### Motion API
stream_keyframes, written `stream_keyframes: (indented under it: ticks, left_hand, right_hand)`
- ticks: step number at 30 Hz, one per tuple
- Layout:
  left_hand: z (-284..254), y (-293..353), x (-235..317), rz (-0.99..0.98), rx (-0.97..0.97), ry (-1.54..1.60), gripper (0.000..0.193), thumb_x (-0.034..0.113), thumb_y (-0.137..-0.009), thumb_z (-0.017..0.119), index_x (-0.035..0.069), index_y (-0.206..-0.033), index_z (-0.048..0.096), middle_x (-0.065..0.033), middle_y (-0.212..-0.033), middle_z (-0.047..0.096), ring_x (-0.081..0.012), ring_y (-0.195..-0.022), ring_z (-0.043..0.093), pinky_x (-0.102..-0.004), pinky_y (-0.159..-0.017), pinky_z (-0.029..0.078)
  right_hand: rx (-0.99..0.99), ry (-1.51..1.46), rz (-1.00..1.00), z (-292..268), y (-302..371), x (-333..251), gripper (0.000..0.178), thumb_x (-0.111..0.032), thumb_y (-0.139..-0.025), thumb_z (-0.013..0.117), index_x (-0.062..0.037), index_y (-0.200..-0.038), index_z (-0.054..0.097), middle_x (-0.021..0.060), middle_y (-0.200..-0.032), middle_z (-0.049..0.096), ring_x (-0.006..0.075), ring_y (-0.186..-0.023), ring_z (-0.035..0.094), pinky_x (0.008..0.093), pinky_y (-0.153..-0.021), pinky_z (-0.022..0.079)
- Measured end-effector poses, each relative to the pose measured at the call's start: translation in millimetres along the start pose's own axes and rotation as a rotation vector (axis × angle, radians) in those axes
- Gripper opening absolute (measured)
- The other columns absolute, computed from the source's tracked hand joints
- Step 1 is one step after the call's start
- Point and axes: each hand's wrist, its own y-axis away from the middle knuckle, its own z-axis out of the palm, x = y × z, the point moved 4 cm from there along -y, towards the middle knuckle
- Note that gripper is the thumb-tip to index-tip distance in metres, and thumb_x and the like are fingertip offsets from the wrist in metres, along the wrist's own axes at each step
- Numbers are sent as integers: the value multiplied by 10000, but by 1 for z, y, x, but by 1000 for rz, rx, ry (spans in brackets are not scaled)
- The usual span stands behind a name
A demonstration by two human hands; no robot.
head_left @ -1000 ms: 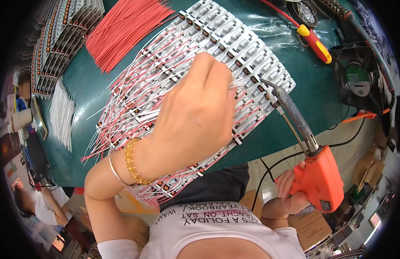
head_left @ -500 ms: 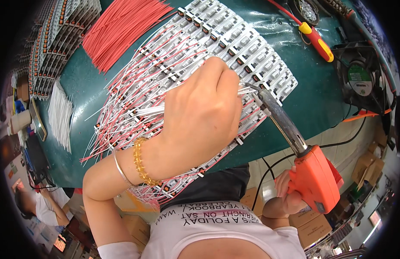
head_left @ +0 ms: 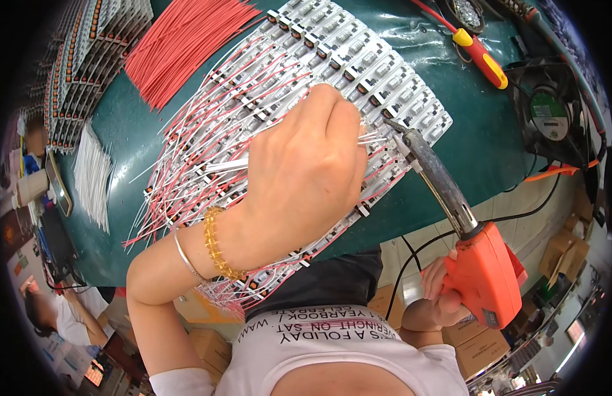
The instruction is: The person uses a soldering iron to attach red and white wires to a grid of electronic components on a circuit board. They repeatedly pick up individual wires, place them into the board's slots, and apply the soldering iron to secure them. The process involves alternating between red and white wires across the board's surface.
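Observation:
My left hand [head_left: 306, 162] reaches over a panel of small white circuit boards [head_left: 402, 82], fingers closed on a bunch of white wires [head_left: 228, 165]. The wires' stripped-looking ends poke out just right of my fingertips. At the right, my right hand [head_left: 443, 297] is wrapped round the grip of an orange soldering gun [head_left: 487, 274]. Its metal barrel slants up and left, with the dark tip just above the boards and slightly apart from the wire ends. Red and white wires [head_left: 187, 171] trail leftward from many boards. My left palm hides part of the panel.
Red wires [head_left: 187, 46] lie heaped at the back, and a smaller white wire pile [head_left: 93, 178] lies left. Stacked board panels [head_left: 95, 72] stand far left. A screwdriver [head_left: 484, 63] and a black fan [head_left: 550, 112] sit right. A person [head_left: 75, 310] is at lower left.
The soldering gun's tip has shifted slightly up and right, away from the wire ends. My left hand and the panel have slid a little to the left.

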Motion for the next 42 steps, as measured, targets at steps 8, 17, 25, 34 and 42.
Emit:
stream_keyframes:
  ticks: [8, 17, 25, 34, 42]
  left_hand:
    - [-3, 0, -1, -65, -7, 67, 120, -45, -759, 645, 0, -787, 537, -120, -819, 545, -257, -627, 572, -348, -532, 448]
    - [-6, 4, 3, -89, -64, 175, 93, -27, -749, 625, 0, -786, 544, -115, -816, 544, -268, -628, 569, -337, -550, 461]
    - [-3, 1, 5, -84, -62, 83, 99, -43, -729, 627, 16, -758, 553, -93, -771, 560, -242, -594, 579, -325, -528, 459]
    - [-3, 1, 6, -78, -56, 79, 111, -34, -724, 641, 18, -752, 547, -87, -770, 558, -245, -584, 581, -338, -508, 449]
    - [-1, 2, 7, -72, -53, 67, 112, -43, -725, 643, 8, -753, 546, -97, -776, 554, -239, -604, 579, -331, -529, 453]
  right_hand:
    - [99, -138, 144, 17, -17, -11, 783, -542, -870, 628, 108, -1267, 444, -24, -482, 454, 83, -380, 415, 224, -390, 366]
    - [48, -182, 139, 8, -7, -11, 775, -548, -882, 608, 111, -1256, 446, -24, -484, 457, 84, -378, 410, 226, -384, 357]
    - [212, -33, 253, 8, 5, -9, 592, -556, -798, 701, 2, -913, 541, -14, -585, 521, 112, -483, 493, 265, -459, 383]
    - [-44, -70, 98, -2, 1, -7, 600, -495, -865, 663, 45, -1058, 484, -23, -515, 468, 99, -427, 438, 256, -418, 362]
    - [33, -93, 40, 3, 2, -7, 782, -527, -889, 614, 103, -1312, 425, -32, -481, 442, 73, -380, 397, 220, -388, 357]
